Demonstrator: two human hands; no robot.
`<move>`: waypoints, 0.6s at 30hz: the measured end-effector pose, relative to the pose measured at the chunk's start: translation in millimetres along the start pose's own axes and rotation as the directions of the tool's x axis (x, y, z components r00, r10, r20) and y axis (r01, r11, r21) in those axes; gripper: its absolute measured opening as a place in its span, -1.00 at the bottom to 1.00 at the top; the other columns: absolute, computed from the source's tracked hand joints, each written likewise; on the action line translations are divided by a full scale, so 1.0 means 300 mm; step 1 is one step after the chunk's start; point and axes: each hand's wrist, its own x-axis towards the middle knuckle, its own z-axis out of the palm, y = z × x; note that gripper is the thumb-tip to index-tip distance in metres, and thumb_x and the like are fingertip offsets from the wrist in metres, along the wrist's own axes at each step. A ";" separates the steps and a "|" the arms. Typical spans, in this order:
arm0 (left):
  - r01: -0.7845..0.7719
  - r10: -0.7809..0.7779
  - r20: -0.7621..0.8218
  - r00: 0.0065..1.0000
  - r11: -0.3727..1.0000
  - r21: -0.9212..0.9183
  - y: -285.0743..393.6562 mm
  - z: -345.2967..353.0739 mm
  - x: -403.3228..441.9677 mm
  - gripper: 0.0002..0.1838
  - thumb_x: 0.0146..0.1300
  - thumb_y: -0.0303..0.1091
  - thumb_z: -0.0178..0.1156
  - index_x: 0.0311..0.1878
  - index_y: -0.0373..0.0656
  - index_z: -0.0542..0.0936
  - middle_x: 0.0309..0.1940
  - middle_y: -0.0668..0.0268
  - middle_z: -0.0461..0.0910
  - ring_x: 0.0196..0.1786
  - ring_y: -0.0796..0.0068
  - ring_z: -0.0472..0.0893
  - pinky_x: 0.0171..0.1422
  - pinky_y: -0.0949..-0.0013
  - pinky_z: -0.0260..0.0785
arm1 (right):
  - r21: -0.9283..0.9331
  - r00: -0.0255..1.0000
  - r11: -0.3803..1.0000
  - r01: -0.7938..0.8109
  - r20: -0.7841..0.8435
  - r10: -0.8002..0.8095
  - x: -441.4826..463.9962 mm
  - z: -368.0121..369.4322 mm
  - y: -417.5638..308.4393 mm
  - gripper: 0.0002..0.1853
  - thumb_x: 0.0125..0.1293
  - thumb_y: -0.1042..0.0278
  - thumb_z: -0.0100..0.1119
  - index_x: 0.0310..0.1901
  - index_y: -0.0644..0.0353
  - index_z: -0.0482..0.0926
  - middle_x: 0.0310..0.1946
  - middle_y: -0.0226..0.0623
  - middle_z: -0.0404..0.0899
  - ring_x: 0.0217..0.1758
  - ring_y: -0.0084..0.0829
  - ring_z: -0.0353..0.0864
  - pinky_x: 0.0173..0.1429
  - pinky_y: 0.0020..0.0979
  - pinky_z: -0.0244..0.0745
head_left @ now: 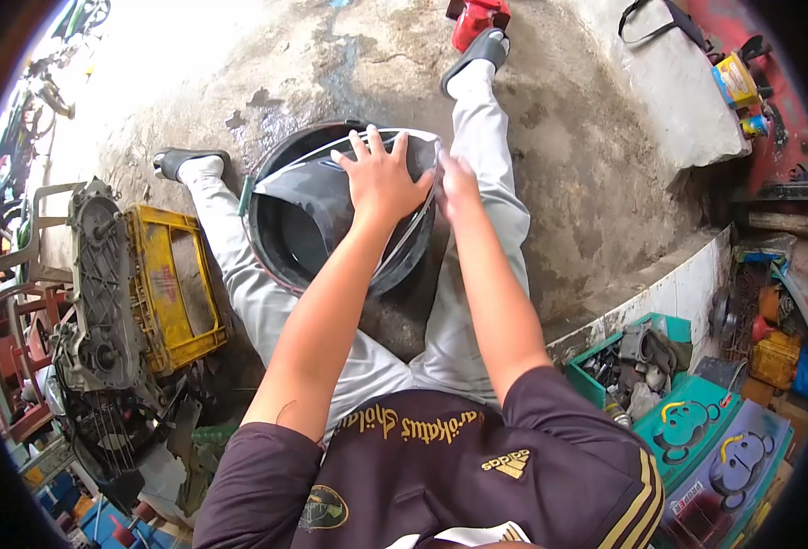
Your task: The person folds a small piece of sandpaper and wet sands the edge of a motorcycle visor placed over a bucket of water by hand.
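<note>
A wide black bucket stands on the floor between the person's legs, with water in it as far as I can see. A dark, glossy curved panel with a pale rim, of a kind I cannot make out, lies tilted across its top. My left hand rests flat on the panel, fingers spread. At the panel's right edge is my right hand, blurred by motion. Its fingers are partly hidden, and whether they hold anything does not show.
To the left are a yellow crate and a grey metal engine casing. A green tray of metal parts sits at the right, beside a low white wall. A red object lies beyond the right foot.
</note>
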 end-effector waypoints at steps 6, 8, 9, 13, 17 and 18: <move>0.023 -0.023 0.035 0.999 1.000 0.004 0.000 -0.023 -0.003 -0.04 0.32 0.45 0.27 0.69 0.15 0.42 0.71 -0.13 0.27 0.76 -0.32 0.17 0.68 -0.60 0.00 | 0.080 0.999 0.997 -0.011 0.053 0.006 -0.076 0.071 -0.115 -0.86 0.66 0.33 0.22 -0.03 0.19 0.50 -0.20 -0.29 0.64 -0.23 -0.33 0.71 -0.15 -0.18 0.67; 0.022 -0.021 0.040 0.999 1.000 -0.003 0.000 -0.014 -0.001 -0.05 0.31 0.43 0.28 0.68 0.16 0.43 0.71 -0.12 0.27 0.76 -0.32 0.17 0.68 -0.60 0.00 | 0.046 0.993 0.993 -0.107 0.058 0.105 -0.115 0.030 -0.085 -0.87 0.67 0.34 0.21 -0.03 0.16 0.48 -0.20 -0.28 0.64 -0.21 -0.32 0.73 -0.13 -0.17 0.70; 0.025 -0.025 0.041 0.999 1.000 -0.011 0.001 -0.022 -0.002 -0.05 0.31 0.41 0.28 0.67 0.15 0.44 0.71 -0.12 0.28 0.76 -0.33 0.18 0.68 -0.59 0.00 | 0.044 0.989 0.989 -0.142 0.059 0.139 -0.137 0.016 -0.073 -0.87 0.66 0.35 0.23 -0.05 0.16 0.49 -0.20 -0.27 0.65 -0.21 -0.32 0.72 -0.13 -0.17 0.70; 0.028 -0.028 0.020 0.999 1.000 0.009 0.003 -0.020 -0.004 -0.06 0.29 0.39 0.30 0.67 0.15 0.45 0.70 -0.12 0.29 0.76 -0.32 0.19 0.68 -0.58 0.01 | 0.093 0.996 0.995 -0.033 0.086 0.025 -0.058 0.036 -0.070 -0.85 0.65 0.36 0.25 -0.12 0.16 0.49 -0.22 -0.27 0.63 -0.24 -0.34 0.69 -0.14 -0.16 0.68; 0.008 -0.009 -0.009 1.000 0.999 -0.047 -0.008 0.008 0.000 -0.06 0.27 0.40 0.28 0.63 0.10 0.50 0.69 -0.18 0.30 0.73 -0.40 0.19 0.65 -0.64 -0.03 | 0.036 0.997 0.999 0.025 0.078 -0.028 0.067 0.055 -0.084 -0.83 0.64 0.33 0.27 -0.11 0.18 0.50 -0.22 -0.26 0.65 -0.24 -0.34 0.72 -0.11 -0.16 0.70; 0.007 -0.008 -0.017 1.000 0.999 -0.046 -0.010 0.008 0.001 -0.06 0.27 0.40 0.28 0.63 0.10 0.50 0.69 -0.18 0.30 0.73 -0.40 0.19 0.65 -0.64 -0.03 | 0.038 0.996 0.999 0.032 0.083 -0.035 0.029 0.066 -0.103 -0.83 0.64 0.33 0.27 -0.11 0.18 0.50 -0.22 -0.26 0.65 -0.24 -0.34 0.72 -0.11 -0.16 0.70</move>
